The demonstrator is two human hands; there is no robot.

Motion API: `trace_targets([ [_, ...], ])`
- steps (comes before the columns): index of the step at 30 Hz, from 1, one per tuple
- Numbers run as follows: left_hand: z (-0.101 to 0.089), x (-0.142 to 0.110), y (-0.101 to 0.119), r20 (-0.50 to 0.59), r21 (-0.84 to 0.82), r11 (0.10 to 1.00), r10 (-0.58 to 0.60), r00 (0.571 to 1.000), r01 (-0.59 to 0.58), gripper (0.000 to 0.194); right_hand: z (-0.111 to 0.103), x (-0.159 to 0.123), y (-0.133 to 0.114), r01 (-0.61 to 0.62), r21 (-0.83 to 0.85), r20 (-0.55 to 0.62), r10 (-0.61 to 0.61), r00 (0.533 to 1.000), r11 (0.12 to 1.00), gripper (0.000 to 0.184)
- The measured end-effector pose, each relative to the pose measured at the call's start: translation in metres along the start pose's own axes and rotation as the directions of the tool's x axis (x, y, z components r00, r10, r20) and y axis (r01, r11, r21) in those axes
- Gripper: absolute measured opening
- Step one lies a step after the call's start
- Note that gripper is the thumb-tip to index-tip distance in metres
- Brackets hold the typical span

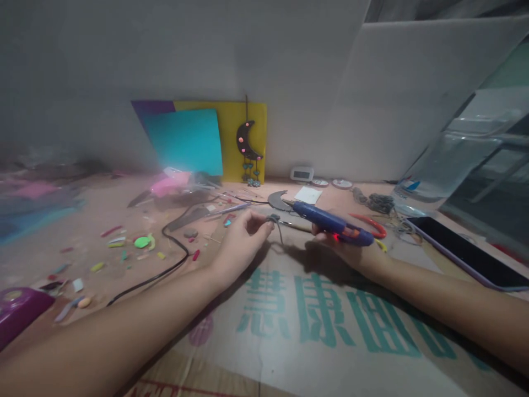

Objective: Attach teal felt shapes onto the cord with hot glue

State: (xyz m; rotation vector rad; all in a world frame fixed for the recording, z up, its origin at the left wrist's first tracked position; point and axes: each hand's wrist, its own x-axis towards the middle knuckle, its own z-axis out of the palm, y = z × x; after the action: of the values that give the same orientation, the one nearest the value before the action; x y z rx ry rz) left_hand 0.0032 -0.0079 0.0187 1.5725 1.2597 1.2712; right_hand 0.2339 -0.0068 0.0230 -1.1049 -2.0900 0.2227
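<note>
My right hand (349, 248) is wrapped round a blue glue gun (330, 222) with a red light glowing on its side; the nozzle points left toward a grey crescent-shaped piece (278, 199) lying on the cardboard. My left hand (243, 240) pinches a small dark piece with a thin string (274, 220) between thumb and fingers, a little left of the gun's nozzle. Both forearms rest over a cardboard sheet (314, 320) printed with green characters.
Coloured sheets (185, 140) and a dark moon hanging (247, 142) lean against the back wall. Small coloured scraps (142, 241) and a black cable (173, 248) lie at left. Red-handled pliers (372, 223), a phone (467, 251) and a clear container (454, 160) sit at right. A purple object (19, 311) is near left.
</note>
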Motion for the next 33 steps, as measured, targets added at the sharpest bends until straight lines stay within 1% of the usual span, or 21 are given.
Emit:
trace_targets([
  [4,0.0001,0.0014,-0.0022,-0.010,-0.043,0.999,-0.019,1.000,0.018,0.013,-0.0015,-0.0007,-0.0030,0.016,0.096,0.028,-0.018,0.999,0.995,0.022],
  [8,0.0002,0.0018,-0.0037,-0.001,-0.018,1.000,-0.004,1.000,0.004,0.014,-0.0004,-0.0011,-0.0030,0.084,0.110,0.026,-0.087,0.996,0.990,0.023],
  [11,0.0002,0.0013,-0.0034,-0.001,-0.017,1.000,-0.004,1.000,0.004,0.014,-0.0012,-0.0016,-0.0022,0.096,0.088,0.042,-0.100,0.994,0.992,0.021],
  [15,0.0003,0.0000,-0.0005,-0.007,0.012,0.999,-0.031,0.999,0.031,0.014,-0.0031,-0.0019,-0.0025,0.074,0.056,0.098,-0.079,0.992,0.996,0.020],
  [18,0.0008,-0.0003,-0.0004,0.006,-0.002,1.000,-0.028,1.000,0.028,0.012,-0.0033,-0.0021,-0.0020,0.104,0.046,0.118,-0.109,0.987,0.994,0.023],
  [21,0.0013,0.0006,-0.0028,0.021,-0.014,1.000,-0.022,1.000,0.023,0.011,-0.0030,-0.0021,-0.0017,0.152,0.041,0.107,-0.155,0.982,0.988,0.023],
  [25,0.0014,0.0017,-0.0040,0.018,-0.023,1.000,-0.004,1.000,0.004,0.011,-0.0039,-0.0012,-0.0035,0.169,0.004,0.100,-0.168,0.981,0.986,0.022],
  [29,0.0011,0.0012,-0.0015,0.009,0.002,1.000,-0.010,1.000,0.010,0.013,-0.0047,0.0003,-0.0046,0.154,-0.038,0.059,-0.151,0.987,0.987,0.025],
  [33,0.0013,0.0009,-0.0014,0.016,0.004,1.000,-0.015,1.000,0.015,0.013,-0.0049,0.0011,-0.0048,0.149,-0.061,0.068,-0.145,0.987,0.987,0.030],
])
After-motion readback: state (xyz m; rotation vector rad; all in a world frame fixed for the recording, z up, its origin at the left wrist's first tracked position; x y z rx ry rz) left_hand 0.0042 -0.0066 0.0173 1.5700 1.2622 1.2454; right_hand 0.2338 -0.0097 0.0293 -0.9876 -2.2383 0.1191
